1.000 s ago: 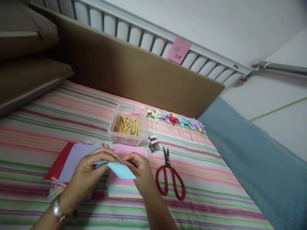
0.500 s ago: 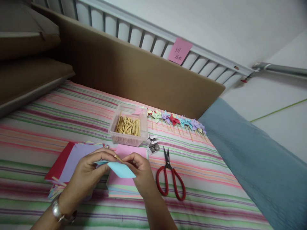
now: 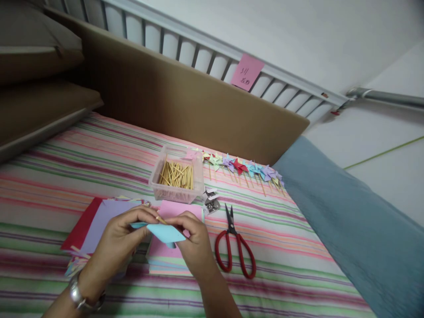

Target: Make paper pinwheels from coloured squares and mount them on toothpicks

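Between my two hands is a piece of light blue paper (image 3: 164, 232), partly folded, held above a stack of coloured paper (image 3: 175, 210). My left hand (image 3: 127, 229) pinches its left side, thumb below and fingers above. My right hand (image 3: 192, 234) is closed at its right edge. A short wooden stick (image 3: 161, 220) shows between the fingertips of both hands, lying against the paper; its ends are hidden by the fingers. Right of my right hand lie scissors (image 3: 232, 234) with red handles, blades slightly parted.
A clear plastic box (image 3: 179, 194) of wooden sticks (image 3: 176, 174) stands behind the hands. Beside it are small packets of metal pieces (image 3: 211, 202) and a row of finished paper pinwheels (image 3: 240, 166). Red and purple sheets (image 3: 96, 225) with scraps lie left. A cardboard panel (image 3: 172, 92) rises behind.
Both hands have shifted very slightly; the blue paper has tilted a little, and a lower flap now shows beneath it. Less of the stick is visible between the fingertips.
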Tool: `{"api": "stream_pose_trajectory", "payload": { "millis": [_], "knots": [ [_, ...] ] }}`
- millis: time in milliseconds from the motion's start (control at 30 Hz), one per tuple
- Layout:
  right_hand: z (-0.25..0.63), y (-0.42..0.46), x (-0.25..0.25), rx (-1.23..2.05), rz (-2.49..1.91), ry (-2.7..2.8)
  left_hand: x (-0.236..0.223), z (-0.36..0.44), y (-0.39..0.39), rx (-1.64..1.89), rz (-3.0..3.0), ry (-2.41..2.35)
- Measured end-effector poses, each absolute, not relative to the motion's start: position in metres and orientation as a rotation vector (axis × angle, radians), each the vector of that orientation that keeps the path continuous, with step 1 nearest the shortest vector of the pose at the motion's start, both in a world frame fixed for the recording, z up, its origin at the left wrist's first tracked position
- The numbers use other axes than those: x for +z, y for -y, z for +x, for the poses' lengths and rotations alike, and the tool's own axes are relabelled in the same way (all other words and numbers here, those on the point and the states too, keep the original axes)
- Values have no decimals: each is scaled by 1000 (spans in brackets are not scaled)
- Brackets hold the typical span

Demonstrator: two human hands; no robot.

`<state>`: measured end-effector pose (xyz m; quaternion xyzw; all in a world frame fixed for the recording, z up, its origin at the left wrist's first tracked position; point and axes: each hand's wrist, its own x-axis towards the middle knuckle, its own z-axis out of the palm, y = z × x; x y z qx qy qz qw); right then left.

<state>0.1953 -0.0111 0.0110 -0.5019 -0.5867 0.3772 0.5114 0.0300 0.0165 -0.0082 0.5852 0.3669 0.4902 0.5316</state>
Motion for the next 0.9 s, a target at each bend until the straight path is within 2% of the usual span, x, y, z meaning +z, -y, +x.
{"api": "stream_pose_trajectory", "payload": {
  "millis": [467, 900],
  "knots": [
    [194, 11, 5, 889, -1127, 1439, -2, 31, -17, 1204, 1379, -891],
    [195, 11, 7, 911, -1254, 1329, -10, 31, -18, 1113, 1422, -826]
  ]
}}
